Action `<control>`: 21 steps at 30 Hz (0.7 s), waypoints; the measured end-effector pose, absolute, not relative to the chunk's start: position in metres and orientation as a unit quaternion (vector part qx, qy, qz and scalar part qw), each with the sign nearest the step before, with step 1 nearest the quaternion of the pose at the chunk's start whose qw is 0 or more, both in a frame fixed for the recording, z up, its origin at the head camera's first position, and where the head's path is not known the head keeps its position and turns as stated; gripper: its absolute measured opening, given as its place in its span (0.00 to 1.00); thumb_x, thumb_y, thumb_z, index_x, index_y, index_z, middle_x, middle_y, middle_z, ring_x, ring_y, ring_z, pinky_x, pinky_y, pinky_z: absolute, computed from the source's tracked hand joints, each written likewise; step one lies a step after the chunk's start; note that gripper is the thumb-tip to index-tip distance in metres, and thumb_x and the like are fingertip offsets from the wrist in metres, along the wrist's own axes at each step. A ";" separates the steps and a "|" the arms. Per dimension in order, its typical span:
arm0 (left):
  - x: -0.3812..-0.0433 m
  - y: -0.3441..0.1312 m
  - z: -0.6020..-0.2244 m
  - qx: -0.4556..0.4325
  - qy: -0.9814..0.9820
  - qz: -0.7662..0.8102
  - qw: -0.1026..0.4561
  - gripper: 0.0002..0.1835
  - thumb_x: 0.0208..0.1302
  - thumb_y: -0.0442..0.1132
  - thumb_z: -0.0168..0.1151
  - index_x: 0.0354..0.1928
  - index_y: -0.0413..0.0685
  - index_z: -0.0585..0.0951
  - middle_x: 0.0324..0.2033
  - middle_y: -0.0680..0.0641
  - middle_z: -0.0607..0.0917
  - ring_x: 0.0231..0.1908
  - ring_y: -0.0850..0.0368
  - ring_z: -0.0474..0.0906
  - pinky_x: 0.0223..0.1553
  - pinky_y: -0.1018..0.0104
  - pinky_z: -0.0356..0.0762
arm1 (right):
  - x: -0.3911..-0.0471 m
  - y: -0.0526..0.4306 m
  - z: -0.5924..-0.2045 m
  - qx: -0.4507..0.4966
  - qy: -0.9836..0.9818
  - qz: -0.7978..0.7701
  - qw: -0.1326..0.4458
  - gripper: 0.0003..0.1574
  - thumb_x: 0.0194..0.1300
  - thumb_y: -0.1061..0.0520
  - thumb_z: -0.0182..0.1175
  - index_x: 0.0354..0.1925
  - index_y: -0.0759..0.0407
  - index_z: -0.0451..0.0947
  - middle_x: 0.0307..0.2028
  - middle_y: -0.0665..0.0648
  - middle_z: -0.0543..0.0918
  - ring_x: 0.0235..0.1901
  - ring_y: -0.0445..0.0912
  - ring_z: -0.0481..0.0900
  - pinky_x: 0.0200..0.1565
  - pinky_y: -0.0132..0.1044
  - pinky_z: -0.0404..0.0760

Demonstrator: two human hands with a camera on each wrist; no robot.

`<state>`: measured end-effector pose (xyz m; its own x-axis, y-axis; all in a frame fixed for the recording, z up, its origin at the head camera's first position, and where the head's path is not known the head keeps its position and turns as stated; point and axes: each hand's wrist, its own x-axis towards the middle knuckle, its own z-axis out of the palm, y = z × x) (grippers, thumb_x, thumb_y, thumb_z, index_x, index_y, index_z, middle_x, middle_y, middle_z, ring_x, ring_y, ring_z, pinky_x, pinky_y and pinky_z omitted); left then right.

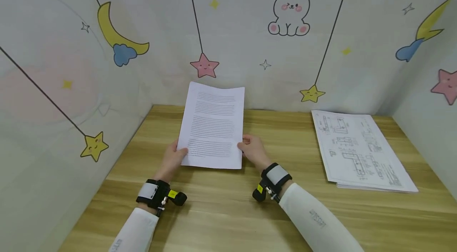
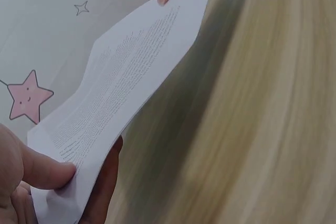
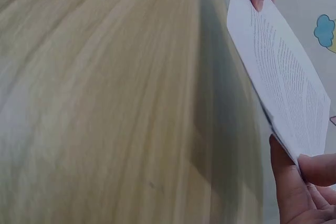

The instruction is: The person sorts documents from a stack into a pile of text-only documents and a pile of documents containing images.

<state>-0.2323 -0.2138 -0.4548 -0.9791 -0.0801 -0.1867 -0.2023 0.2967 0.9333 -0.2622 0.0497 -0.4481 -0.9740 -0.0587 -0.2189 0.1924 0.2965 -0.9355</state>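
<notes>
Both hands hold up a sheaf of white paper [image 1: 213,125] printed with lines of text. My left hand [image 1: 172,158] pinches its lower left edge, thumb on the printed face and fingers behind. On the lower right edge my right hand [image 1: 254,149] pinches the paper the same way. The sheaf is tilted up toward the head camera, and its bottom edge casts a shadow on the wooden table. In the left wrist view the paper [image 2: 115,82] bends slightly between the two hands. From the right wrist, the lower edge of the paper [image 3: 278,77] shows raised over the tabletop.
A stack of papers with technical drawings [image 1: 360,152] lies on the right of the wooden table [image 1: 221,212], its sheets slightly uneven. Behind and at both sides hangs a white cloth [image 1: 242,37] printed with stars, a moon and a rabbit.
</notes>
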 end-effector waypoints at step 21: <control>-0.237 -0.254 -0.462 -0.174 0.852 0.490 0.057 0.31 0.69 0.31 0.45 0.72 0.29 0.58 0.62 0.29 0.72 0.49 0.45 0.77 0.36 0.63 0.82 | -0.269 -0.001 -0.469 -0.016 0.841 -0.529 0.112 0.18 0.70 0.60 0.55 0.54 0.68 0.80 0.23 0.55 0.80 0.13 0.39 0.74 0.18 0.29 0.78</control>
